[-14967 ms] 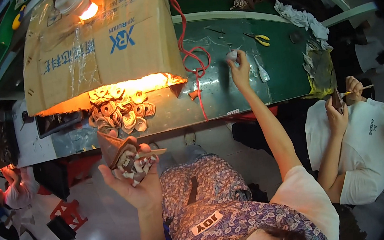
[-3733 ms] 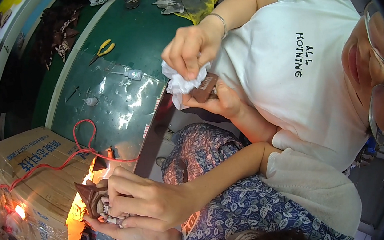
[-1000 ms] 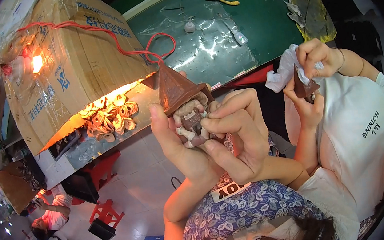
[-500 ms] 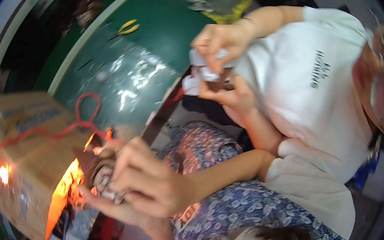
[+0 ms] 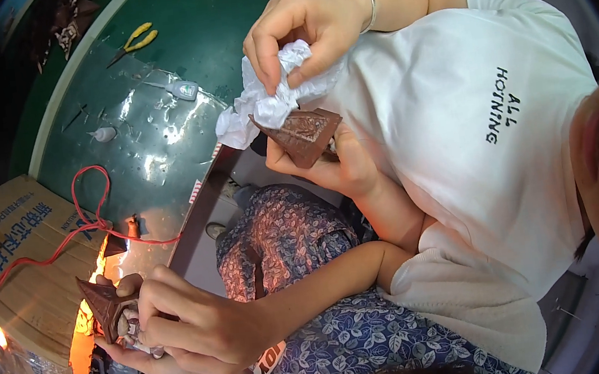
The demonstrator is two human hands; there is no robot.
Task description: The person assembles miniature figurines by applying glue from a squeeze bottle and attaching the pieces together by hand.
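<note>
My left hand (image 5: 142, 361) lies low at the left with its fingers under a small brown pointed piece (image 5: 110, 308). Cupped over the piece from the right, my right hand (image 5: 208, 323) pinches its pale greyish lower part. The piece points up and left; its underside is hidden by my fingers. To the upper right, a co-worker in a white shirt holds a similar brown triangular piece (image 5: 303, 138) with a raised border. That person's braceleted hand (image 5: 311, 27) presses crumpled white tissue (image 5: 277, 104) against its upper edge.
A cardboard box (image 5: 22, 281) stands at the left, with a red cord (image 5: 49, 256) looped over it. A bright orange glowing strip (image 5: 81, 359) runs beside the box. Yellow-handled pliers (image 5: 138, 39) and small glue bottles (image 5: 183, 90) lie on the green table (image 5: 170, 24).
My hands have shifted down and left in the picture, and the brown piece's pointed side now shows. The co-worker's braceleted hand and tissue appear higher and further left. The view has shifted and become sharper.
</note>
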